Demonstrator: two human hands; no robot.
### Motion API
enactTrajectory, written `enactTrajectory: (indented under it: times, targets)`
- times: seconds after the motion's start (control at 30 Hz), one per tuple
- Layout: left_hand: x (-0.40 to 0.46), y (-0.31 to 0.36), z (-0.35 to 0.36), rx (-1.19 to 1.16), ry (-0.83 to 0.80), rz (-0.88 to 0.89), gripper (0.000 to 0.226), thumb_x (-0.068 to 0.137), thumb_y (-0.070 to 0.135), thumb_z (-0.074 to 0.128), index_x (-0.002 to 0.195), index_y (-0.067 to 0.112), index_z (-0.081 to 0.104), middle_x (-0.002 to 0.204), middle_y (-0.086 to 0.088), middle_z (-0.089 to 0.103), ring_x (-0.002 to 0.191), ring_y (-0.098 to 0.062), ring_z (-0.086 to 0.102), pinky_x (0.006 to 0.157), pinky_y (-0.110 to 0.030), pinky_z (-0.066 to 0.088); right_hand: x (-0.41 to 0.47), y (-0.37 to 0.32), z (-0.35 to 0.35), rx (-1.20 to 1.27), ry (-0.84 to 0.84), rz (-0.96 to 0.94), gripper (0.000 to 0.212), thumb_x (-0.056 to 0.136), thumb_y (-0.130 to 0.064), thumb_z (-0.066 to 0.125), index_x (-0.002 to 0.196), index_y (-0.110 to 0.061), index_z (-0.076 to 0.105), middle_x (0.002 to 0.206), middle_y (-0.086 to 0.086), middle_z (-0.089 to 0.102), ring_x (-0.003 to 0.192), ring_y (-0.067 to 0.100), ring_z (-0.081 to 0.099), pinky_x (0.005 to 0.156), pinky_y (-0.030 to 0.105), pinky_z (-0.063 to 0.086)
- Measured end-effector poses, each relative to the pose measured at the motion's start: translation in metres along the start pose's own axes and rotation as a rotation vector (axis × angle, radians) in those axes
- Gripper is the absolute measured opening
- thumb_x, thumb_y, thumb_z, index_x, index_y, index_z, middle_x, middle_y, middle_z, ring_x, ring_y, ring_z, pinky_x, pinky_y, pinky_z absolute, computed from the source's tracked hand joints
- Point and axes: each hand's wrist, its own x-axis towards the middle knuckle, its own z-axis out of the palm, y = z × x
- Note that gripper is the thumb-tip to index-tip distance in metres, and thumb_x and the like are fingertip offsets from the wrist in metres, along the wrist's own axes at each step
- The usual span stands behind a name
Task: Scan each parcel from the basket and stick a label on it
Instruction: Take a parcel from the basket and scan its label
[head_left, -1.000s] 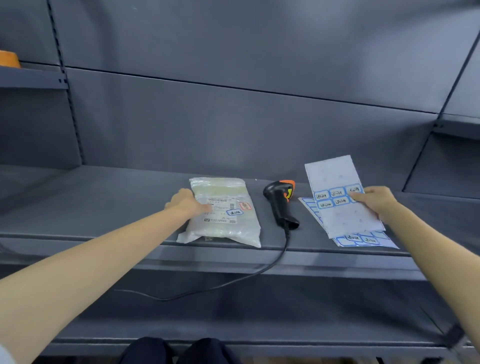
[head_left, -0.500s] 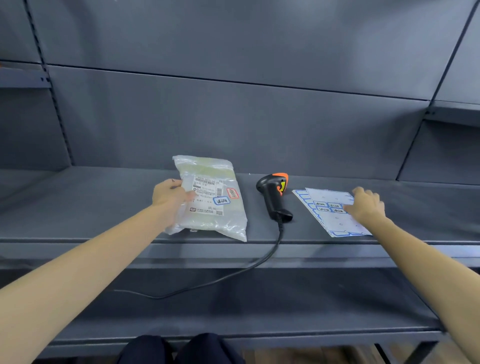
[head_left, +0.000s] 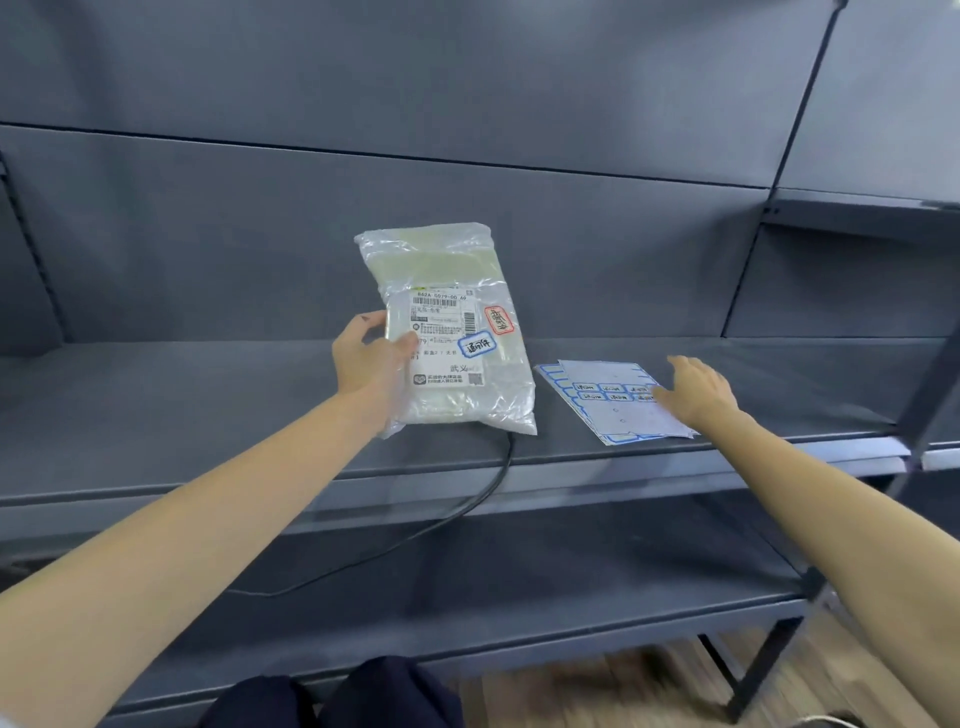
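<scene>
My left hand (head_left: 370, 358) grips the left edge of a clear plastic parcel (head_left: 457, 270) and holds it tilted up off the grey shelf (head_left: 156, 415). The parcel carries a white shipping label, a blue-bordered sticker (head_left: 476, 346) and a red-bordered sticker (head_left: 498, 320). The raised parcel hides the scanner; only its black cable (head_left: 467, 506) shows below. To the right, the label sheets (head_left: 618, 410) lie flat on the shelf. My right hand (head_left: 696, 389) hovers just over their right edge with fingers spread, holding nothing.
The black cable hangs over the shelf's front edge and loops onto the lower shelf (head_left: 519, 587). A grey back panel stands behind. A shelf upright (head_left: 930, 374) and a side shelf are at the right. My knees (head_left: 332, 696) show at the bottom.
My left hand has lifted the parcel off the shelf and tilted it upright, covering the scanner. My right hand laid the label sheets down and let go, now hovering over them.
</scene>
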Motion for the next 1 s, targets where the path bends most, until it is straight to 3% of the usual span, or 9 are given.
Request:
enactTrajectory:
  times: [0.1, 0.27, 0.4, 0.53, 0.67, 0.77, 0.83, 1.0]
  targets:
    - [-0.014, -0.009, 0.039, -0.042, -0.126, -0.021, 0.024, 0.087, -0.005, 0.062, 0.099, 0.017, 0.059, 0.100, -0.009, 0.070, 0.088, -0.027, 0.069, 0.077, -0.045, 0.058, -0.008, 0.029, -0.011, -0.016, 0.044, 0.037, 0.060, 0.094, -0.027, 0.056, 0.144, -0.002, 0.033, 0.142, 0.017, 0.045, 0.131, 0.033, 0.041, 0.106, 0.040, 0.031]
    - [-0.048, -0.034, 0.114, -0.035, -0.304, -0.041, 0.026, 0.084, -0.007, 0.063, 0.095, 0.017, 0.062, 0.111, -0.011, 0.066, 0.091, -0.025, 0.069, 0.082, -0.045, 0.058, -0.038, 0.096, -0.028, -0.029, 0.132, 0.140, 0.057, 0.094, -0.027, 0.057, 0.139, 0.002, 0.038, 0.137, 0.020, 0.048, 0.127, 0.036, 0.043, 0.105, 0.042, 0.033]
    - [-0.089, -0.062, 0.168, 0.001, -0.469, -0.058, 0.027, 0.085, -0.005, 0.064, 0.104, 0.013, 0.060, 0.080, 0.001, 0.067, 0.070, -0.012, 0.066, 0.066, -0.026, 0.058, -0.073, 0.158, -0.033, -0.017, 0.169, 0.277, 0.051, 0.092, -0.023, 0.058, 0.133, 0.004, 0.044, 0.135, 0.024, 0.050, 0.124, 0.039, 0.046, 0.102, 0.043, 0.035]
    - [-0.135, -0.095, 0.205, 0.042, -0.644, -0.119, 0.029, 0.082, -0.005, 0.067, 0.098, 0.019, 0.059, 0.083, -0.001, 0.068, 0.073, -0.017, 0.066, 0.072, -0.033, 0.057, -0.116, 0.217, -0.028, -0.011, 0.177, 0.398, 0.049, 0.091, -0.022, 0.058, 0.132, 0.002, 0.047, 0.132, 0.024, 0.052, 0.122, 0.039, 0.048, 0.103, 0.046, 0.038]
    - [-0.176, -0.142, 0.226, 0.087, -0.775, -0.193, 0.030, 0.081, -0.006, 0.067, 0.099, 0.016, 0.060, 0.095, -0.006, 0.071, 0.087, -0.023, 0.068, 0.084, -0.043, 0.056, -0.163, 0.259, -0.011, 0.020, 0.174, 0.536, 0.054, 0.089, -0.019, 0.058, 0.137, 0.001, 0.043, 0.138, 0.022, 0.048, 0.127, 0.038, 0.044, 0.104, 0.043, 0.035]
    - [-0.206, -0.181, 0.234, 0.150, -0.872, -0.251, 0.029, 0.082, -0.004, 0.066, 0.101, 0.016, 0.061, 0.089, 0.001, 0.072, 0.086, -0.021, 0.070, 0.083, -0.044, 0.057, -0.198, 0.291, 0.017, 0.061, 0.160, 0.632, 0.045, 0.090, -0.017, 0.056, 0.130, 0.001, 0.049, 0.131, 0.023, 0.053, 0.120, 0.040, 0.049, 0.097, 0.042, 0.040]
    - [-0.218, -0.200, 0.229, 0.166, -0.892, -0.274, 0.029, 0.081, -0.005, 0.066, 0.097, 0.019, 0.060, 0.087, 0.000, 0.073, 0.085, -0.022, 0.071, 0.081, -0.044, 0.057, -0.215, 0.302, 0.038, 0.104, 0.138, 0.707, 0.050, 0.092, -0.021, 0.056, 0.136, 0.000, 0.045, 0.135, 0.022, 0.050, 0.123, 0.038, 0.047, 0.098, 0.041, 0.039]
    - [-0.247, -0.269, 0.209, 0.290, -0.928, -0.355, 0.030, 0.082, -0.004, 0.066, 0.092, 0.023, 0.058, 0.093, -0.004, 0.073, 0.087, -0.024, 0.070, 0.078, -0.042, 0.058, -0.264, 0.323, 0.107, 0.462, 0.103, 0.976, 0.051, 0.095, -0.026, 0.054, 0.139, -0.001, 0.044, 0.138, 0.018, 0.051, 0.124, 0.033, 0.049, 0.098, 0.038, 0.039]
